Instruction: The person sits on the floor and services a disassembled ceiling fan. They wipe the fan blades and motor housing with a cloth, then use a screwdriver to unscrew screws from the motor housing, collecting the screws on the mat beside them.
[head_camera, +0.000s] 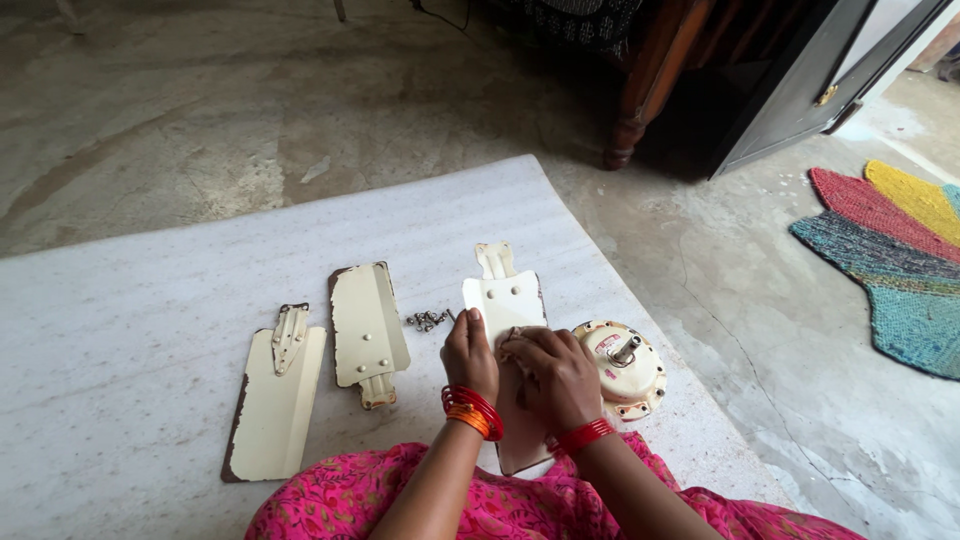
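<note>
A cream fan blade (505, 296) lies in front of me on a white sheet (150, 330). My left hand (470, 355) rests on the blade's middle, fingers curled against it. My right hand (552, 378) presses down on the same blade beside the left; what its fingers pinch is hidden. A round cream fan motor (622, 366) with a metal shaft sits touching the right of my right hand. Small metal screws (429, 320) lie in a pile just left of the blade.
Two more cream fan blades (368, 330) (274, 395) lie to the left on the sheet. Bare concrete floor surrounds it. A wooden furniture leg (632, 120) and a dark door (800, 90) stand at the back right; a colourful mat (890, 250) lies at the right.
</note>
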